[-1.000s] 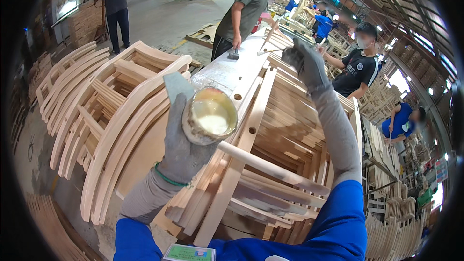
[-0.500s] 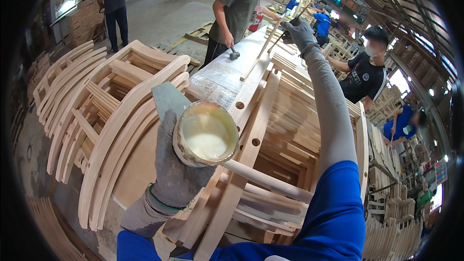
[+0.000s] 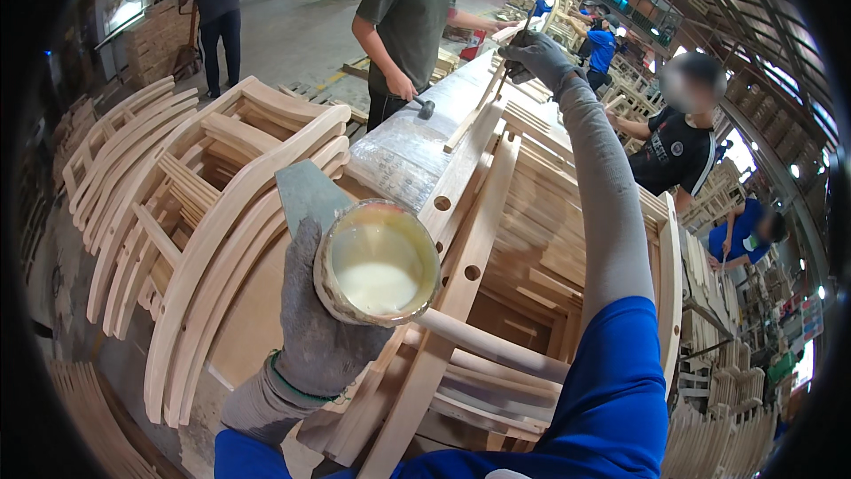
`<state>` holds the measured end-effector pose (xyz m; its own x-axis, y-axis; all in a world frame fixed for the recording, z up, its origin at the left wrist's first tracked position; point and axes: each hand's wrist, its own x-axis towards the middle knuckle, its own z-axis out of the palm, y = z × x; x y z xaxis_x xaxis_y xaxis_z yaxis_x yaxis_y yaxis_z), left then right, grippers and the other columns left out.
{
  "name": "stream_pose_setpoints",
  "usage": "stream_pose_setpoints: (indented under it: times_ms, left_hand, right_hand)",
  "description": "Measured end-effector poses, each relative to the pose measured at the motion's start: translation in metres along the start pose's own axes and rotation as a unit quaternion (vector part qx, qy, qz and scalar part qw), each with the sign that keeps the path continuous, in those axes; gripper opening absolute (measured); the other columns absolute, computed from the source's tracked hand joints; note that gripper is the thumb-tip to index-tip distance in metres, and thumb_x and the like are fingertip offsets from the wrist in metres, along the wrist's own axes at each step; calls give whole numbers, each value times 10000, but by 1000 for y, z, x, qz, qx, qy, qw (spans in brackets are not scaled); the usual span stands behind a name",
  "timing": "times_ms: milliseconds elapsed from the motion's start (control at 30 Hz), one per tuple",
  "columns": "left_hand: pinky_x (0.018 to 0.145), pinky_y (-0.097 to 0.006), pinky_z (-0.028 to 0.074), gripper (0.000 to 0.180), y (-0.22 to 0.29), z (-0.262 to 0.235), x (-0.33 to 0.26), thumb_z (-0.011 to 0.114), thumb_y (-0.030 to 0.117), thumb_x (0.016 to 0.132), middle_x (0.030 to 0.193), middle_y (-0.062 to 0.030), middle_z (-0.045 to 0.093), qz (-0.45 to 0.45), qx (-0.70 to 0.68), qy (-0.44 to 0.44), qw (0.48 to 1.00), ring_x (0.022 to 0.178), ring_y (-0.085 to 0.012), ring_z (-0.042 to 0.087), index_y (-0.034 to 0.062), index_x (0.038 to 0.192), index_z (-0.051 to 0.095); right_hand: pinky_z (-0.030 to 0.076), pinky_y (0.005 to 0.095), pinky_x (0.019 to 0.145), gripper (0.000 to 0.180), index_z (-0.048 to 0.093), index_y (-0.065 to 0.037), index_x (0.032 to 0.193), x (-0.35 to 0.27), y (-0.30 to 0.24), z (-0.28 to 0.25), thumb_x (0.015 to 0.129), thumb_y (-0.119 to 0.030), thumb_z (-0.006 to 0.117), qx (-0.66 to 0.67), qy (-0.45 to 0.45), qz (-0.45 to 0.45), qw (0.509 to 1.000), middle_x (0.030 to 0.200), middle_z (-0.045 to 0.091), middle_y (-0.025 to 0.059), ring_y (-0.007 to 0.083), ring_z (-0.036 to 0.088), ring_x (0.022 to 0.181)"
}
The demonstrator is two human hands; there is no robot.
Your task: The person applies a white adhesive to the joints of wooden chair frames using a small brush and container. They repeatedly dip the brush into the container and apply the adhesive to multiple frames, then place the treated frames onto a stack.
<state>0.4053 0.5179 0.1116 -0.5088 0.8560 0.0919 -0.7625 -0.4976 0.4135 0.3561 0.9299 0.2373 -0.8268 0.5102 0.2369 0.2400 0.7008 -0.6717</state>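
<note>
My left hand (image 3: 324, 337), in a grey glove, is closed round a round pot (image 3: 379, 311) of creamy white liquid, likely glue. A flat grey blade (image 3: 310, 194), like a scraper, sticks up between that hand and the pot. Out at the far end of the wooden frame, my gloved right hand (image 3: 536, 58) is closed on a thin dark stick (image 3: 503, 86). Its lower tip points down at the frame's rail; whether it touches I cannot tell. Beneath runs a long pale wooden rail (image 3: 456, 188) with round holes, beside a second holed rail (image 3: 474, 253).
Stacked curved wooden frames (image 3: 257, 204) stand at the left. A plastic-wrapped bench top (image 3: 390, 160) lies beyond the pot. Across it a person (image 3: 408, 27) holds a mallet (image 3: 425, 109). Another person in black (image 3: 678, 142) stands at the right. More wooden parts stand behind.
My right hand has shifted slightly left with the stick. The pot sits a little lower in view. The person with the mallet has moved left.
</note>
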Motion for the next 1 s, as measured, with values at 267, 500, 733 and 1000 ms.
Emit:
stream_pose_setpoints:
  times_ms: [267, 500, 733, 1000]
  left_hand:
    - [996, -557, 374, 579, 0, 5, 4, 373, 544, 911, 1245, -107, 478, 2, 5, 25, 1000, 1148, -304, 489, 116, 1301, 393]
    - [1000, -555, 370, 603, -2, 3, 4, 379, 569, 899, 1253, -103, 476, -2, 0, 26, 1000, 1158, -300, 483, 129, 1310, 391]
    - [997, -529, 386, 568, -5, 1, 5, 365, 541, 920, 1271, -102, 476, 12, -14, -20, 1000, 1161, -282, 490, 135, 1316, 393]
    - [980, -453, 439, 494, 5, 15, -13, 334, 468, 957, 1239, -112, 499, 41, 21, -89, 995, 1166, -249, 493, 119, 1296, 418]
  right_hand:
    - [558, 259, 499, 241, 623, 18, 787, -4, -1, -4, 755, -204, 711, 1, 8, -24, 1000, 674, 635, 84, 147, 637, 545]
    - [558, 260, 540, 202, 625, 23, 803, -11, 2, -15, 755, -155, 708, -23, 26, -18, 999, 662, 634, 88, 146, 645, 574]
    - [548, 241, 617, 128, 628, 34, 852, -53, -14, -37, 787, -72, 657, 40, -13, -109, 993, 770, 635, 76, 138, 635, 662]
    - [546, 245, 667, 156, 610, 36, 918, -227, -110, -17, 798, -57, 648, 240, 11, -178, 954, 828, 652, 119, 160, 638, 736]
